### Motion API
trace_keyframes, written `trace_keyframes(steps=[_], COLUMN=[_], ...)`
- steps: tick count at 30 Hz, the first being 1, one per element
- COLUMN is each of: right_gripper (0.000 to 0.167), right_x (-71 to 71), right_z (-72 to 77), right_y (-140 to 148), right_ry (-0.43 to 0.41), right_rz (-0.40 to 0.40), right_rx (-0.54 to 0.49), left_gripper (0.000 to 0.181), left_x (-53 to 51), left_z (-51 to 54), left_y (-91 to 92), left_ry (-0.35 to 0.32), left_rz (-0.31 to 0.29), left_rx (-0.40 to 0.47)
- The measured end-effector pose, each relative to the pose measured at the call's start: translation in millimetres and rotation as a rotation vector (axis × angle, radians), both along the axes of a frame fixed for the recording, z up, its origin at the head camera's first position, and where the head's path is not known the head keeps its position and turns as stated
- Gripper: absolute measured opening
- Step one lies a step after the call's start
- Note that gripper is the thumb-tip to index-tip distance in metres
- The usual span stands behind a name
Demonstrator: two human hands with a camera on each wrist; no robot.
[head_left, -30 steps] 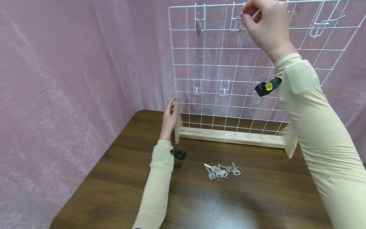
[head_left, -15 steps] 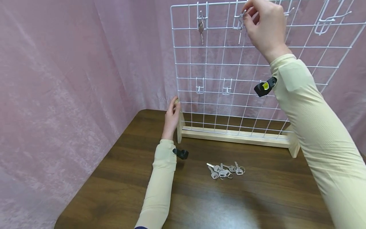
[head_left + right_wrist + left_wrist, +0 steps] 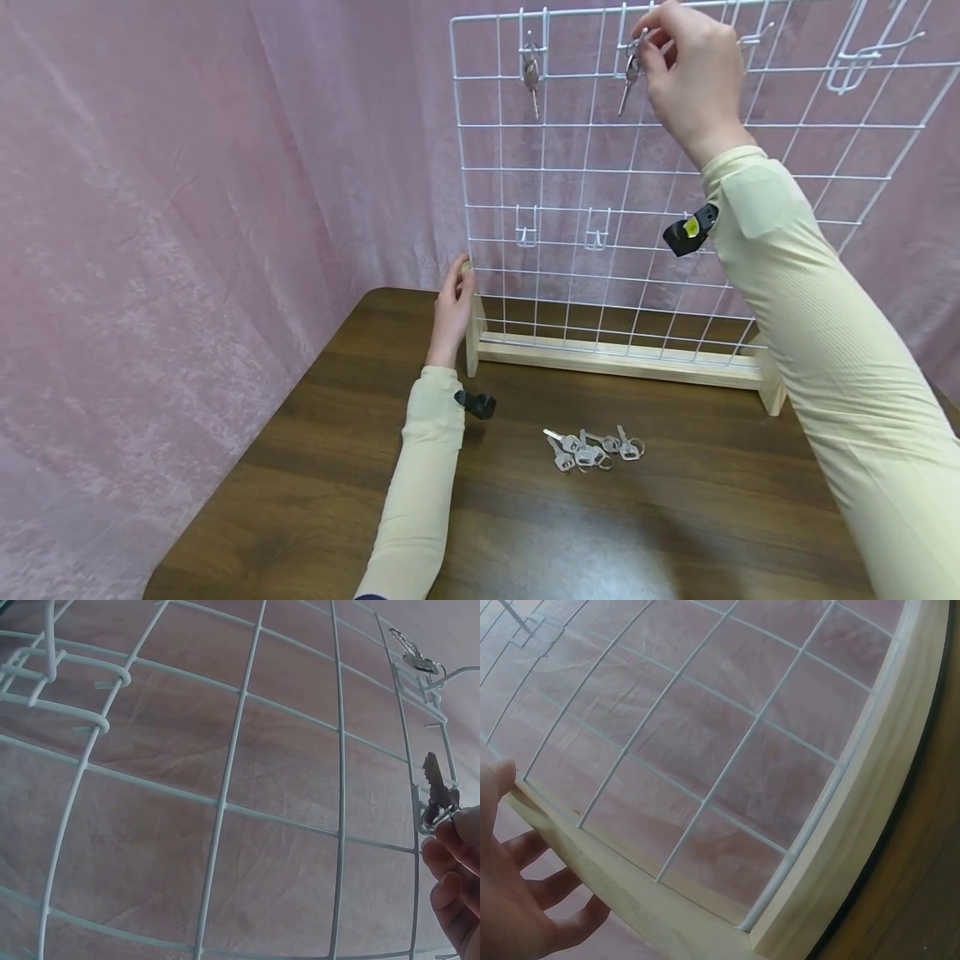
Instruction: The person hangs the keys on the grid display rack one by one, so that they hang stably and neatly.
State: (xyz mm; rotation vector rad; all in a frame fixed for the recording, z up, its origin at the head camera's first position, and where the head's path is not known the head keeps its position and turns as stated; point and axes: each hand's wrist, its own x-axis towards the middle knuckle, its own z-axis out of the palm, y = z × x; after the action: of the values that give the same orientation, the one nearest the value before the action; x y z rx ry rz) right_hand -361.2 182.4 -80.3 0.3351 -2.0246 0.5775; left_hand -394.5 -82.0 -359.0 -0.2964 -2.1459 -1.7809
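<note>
At the upper grid, my right hand (image 3: 697,79) pinches the ring of a small silver key (image 3: 630,73) at a white wire hook. The key (image 3: 435,778) and its ring show by the fingertips in the right wrist view; whether the ring sits fully on the hook is hard to tell. My left hand (image 3: 452,317) grips the left wooden side post (image 3: 604,874) of the stand, thumb on one face and fingers round the other. Another key (image 3: 532,77) hangs from the hook to the left. Several loose keys with rings (image 3: 587,454) lie on the table.
The white wire grid (image 3: 573,171) stands upright on a pale wooden base (image 3: 615,360). Lower hooks (image 3: 527,236) and a long hook (image 3: 862,57) at upper right carry no keys. Pink curtain (image 3: 187,208) surrounds the brown table (image 3: 315,467).
The key at my right fingertips has turned from edge-on to showing more of its face, and tilts. My right hand has shifted slightly left; the left hand keeps its grip.
</note>
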Motion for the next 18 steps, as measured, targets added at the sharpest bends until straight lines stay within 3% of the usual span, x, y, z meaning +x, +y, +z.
trace_keyframes(steps=[10, 18], right_gripper=[0.025, 0.029], right_x=[4.3, 17.7], right_z=[-3.4, -13.3], right_y=[2, 7], right_ry=[-0.026, -0.079], right_rz=[0.006, 0.039], right_rx=[0.007, -0.079], left_gripper=[0.049, 0.047], left_x=[-4.2, -4.4], left_z=[-3.6, -4.9], left_y=[0.3, 0.2], left_ry=[0.003, 0.009], left_rz=[0.001, 0.0], left_rx=[0.007, 0.002])
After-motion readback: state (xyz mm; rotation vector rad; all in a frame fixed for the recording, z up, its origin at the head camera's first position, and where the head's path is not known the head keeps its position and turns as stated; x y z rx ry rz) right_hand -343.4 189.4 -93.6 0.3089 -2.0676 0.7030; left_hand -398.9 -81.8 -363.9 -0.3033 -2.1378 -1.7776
